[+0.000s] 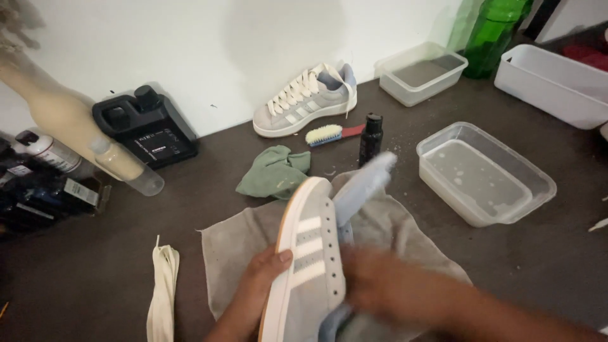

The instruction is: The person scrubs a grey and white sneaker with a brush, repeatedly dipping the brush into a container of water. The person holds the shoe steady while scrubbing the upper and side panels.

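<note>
**Grey sneaker held on its side over the towel**

Near edge: left hand (263, 278) wraps the sole edge of a grey suede sneaker with white stripes and a gum-coloured sole (307, 266), thumb across the upper. Shoe lies on its side, toe pointing far. Right hand (380, 285) is blurred against the shoe's far side; cannot tell whether it grips anything. A pale blue cloth or tongue (364, 183) sticks out past the toe.

Beneath: a grey towel (234, 247) spread on the dark desk (95, 272). Loose cream laces (161, 291) lie near left.

Middle: crumpled green rag (275, 171), small black bottle (371, 136), clear plastic tub of cloudy water (484, 174) to the right.

Far: matching laced sneaker (307, 101) by the wall, red-handled brush (332, 134), black jug (145, 126).

Risks, as judged: the one-handed hold sits low on the sole, so hard rubbing could twist the shoe loose. The water tub stands near the right elbow; a wide sweep could tip it. The upright bottle just beyond the toe could be knocked over.
</note>
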